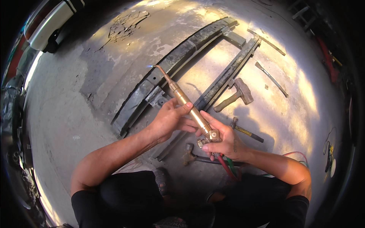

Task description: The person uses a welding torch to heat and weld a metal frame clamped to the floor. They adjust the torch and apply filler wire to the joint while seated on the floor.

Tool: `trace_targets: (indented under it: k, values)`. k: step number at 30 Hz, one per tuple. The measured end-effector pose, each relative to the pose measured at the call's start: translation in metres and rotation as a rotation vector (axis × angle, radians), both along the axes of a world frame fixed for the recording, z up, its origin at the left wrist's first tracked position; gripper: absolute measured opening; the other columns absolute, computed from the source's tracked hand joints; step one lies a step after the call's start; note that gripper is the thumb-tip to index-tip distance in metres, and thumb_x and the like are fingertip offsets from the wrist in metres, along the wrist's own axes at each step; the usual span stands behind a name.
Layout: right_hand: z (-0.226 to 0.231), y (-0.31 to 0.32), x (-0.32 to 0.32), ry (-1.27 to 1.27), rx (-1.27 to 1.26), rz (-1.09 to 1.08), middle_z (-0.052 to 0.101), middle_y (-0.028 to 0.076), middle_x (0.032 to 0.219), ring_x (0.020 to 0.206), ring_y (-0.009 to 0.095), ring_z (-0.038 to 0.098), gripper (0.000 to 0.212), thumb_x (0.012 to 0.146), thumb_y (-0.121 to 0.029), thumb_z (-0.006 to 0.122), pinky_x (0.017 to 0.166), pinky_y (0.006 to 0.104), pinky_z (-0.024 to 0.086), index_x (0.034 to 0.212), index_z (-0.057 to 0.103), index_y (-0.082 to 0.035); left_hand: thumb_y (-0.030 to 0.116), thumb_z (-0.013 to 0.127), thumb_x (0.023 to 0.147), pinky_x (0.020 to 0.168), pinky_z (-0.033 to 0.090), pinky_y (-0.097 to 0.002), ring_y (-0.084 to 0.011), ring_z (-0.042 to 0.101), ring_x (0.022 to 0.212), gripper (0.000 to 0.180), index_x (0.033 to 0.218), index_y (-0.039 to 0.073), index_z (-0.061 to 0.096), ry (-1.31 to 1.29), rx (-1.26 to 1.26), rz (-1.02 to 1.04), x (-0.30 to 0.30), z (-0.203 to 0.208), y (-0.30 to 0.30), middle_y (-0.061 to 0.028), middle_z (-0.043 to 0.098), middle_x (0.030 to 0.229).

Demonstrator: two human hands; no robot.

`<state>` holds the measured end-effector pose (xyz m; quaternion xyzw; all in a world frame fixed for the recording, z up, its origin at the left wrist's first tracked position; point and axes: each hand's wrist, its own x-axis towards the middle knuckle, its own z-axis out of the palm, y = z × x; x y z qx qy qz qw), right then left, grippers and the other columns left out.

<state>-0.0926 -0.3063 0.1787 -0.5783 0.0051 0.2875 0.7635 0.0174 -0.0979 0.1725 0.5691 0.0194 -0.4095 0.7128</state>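
A brass gas torch [185,100] is held at a slant in both hands, its bent copper tip pointing up and left with a small blue flame [149,66] at the end. My left hand [171,118] is closed round the middle of the barrel, thumb on top. At the valve end, my right hand [224,140] grips the torch body, its thumb and fingers by a knurled brass knob [201,143]. Red and green hoses [230,167] run from that end toward my lap. Beyond the torch lies a long, curved metal beam [178,57] on the floor, below the flame.
A straight metal bar [228,74] lies right of the beam. Around it are a sledgehammer [239,94], a smaller hammer [247,131], another hammer [189,154] near my foot and a chisel-ended bar [272,79]. A flat strip [268,41] lies farther off. A vehicle [53,24] stands far left.
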Motion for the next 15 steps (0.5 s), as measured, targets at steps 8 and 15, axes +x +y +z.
trace_targets:
  k: [8, 15]
  values:
    - [0.013, -0.015, 0.004, 0.042, -0.072, -0.037, 0.060, 0.013, 0.111, 0.071, 0.015, 0.062, 0.091, 0.085, -0.002, 0.069, 0.055, 0.0289, 0.055, 0.162, 0.020, -0.003, 0.034, 0.064, 0.102, 0.080, 0.058, -0.0380, -0.0243, 0.073, 0.093, 0.047, 0.132, 0.000, 0.055, -0.446, 0.355, -0.560, -0.014, -0.027, 0.078, -0.0153, 0.072, 0.106]
    - [0.024, -0.015, 0.015, 0.095, -0.143, -0.076, 0.061, 0.014, 0.108, 0.067, 0.016, 0.063, 0.080, 0.087, -0.005, 0.067, 0.050, 0.0281, 0.052, 0.158, 0.031, -0.002, 0.027, 0.070, 0.092, 0.092, 0.050, -0.0473, -0.0395, 0.064, 0.105, 0.041, 0.123, 0.002, 0.062, -0.719, 1.199, -0.229, -0.105, -0.165, 0.228, -0.0222, 0.067, 0.115]
